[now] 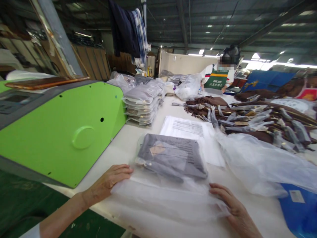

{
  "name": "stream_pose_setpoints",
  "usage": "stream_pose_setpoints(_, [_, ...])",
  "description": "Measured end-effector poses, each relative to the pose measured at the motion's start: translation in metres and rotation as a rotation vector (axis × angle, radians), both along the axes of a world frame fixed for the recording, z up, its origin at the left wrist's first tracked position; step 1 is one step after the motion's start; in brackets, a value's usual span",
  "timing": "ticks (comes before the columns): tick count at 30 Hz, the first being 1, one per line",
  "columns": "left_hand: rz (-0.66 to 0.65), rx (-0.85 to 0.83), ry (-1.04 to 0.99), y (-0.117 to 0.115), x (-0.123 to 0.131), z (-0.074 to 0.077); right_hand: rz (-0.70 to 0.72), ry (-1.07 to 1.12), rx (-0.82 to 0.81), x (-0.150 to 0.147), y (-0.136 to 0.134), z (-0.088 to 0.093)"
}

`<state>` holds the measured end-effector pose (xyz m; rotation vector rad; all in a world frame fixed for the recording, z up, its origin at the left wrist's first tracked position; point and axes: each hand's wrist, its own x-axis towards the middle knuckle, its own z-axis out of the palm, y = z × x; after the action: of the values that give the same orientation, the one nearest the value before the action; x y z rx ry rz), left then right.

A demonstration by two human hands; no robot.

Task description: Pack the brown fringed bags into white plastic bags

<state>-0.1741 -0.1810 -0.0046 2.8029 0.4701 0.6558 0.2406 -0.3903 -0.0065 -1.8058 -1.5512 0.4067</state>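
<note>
A clear plastic bag (158, 195) lies on the white table in front of me. Inside its far part is a folded dark grey item (170, 157), with a small tan tag (157, 149) showing through. My left hand (112, 178) rests at the bag's left edge, fingers stretched forward and its thumb hidden. On the other side, my right hand (231, 206) is at the bag's right edge with fingers extended and apart. The bag's near right corner touches this hand. The near part of the bag looks flat.
Left stands a green machine (99, 122). Beyond the bag are white sheets (195, 132) and a stack of bagged items (141, 102). Brown tasselled goods (260, 119), loose plastic (260, 162) and a blue sheet (294, 211) lie right. A co-worker (218, 77) in a green apron stands across.
</note>
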Motion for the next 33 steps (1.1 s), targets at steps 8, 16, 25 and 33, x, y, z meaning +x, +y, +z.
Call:
stream_pose_setpoints(8, [0.007,0.063,0.114,-0.009,-0.008,0.004,-0.225,0.171,0.007,-0.035,-0.044,0.007])
stream_pose_setpoints(16, [0.037,0.107,0.13,0.008,-0.009,0.019,-0.45,0.013,0.046,-0.063,-0.026,-0.003])
stream_pose_setpoints(25, [0.008,0.209,0.155,-0.013,0.112,0.032,-0.706,-0.184,0.075,-0.082,-0.032,-0.007])
stream_pose_setpoints(33, [0.057,0.317,0.209,-0.006,0.122,0.002,-0.472,-0.405,0.247,-0.085,-0.055,-0.019])
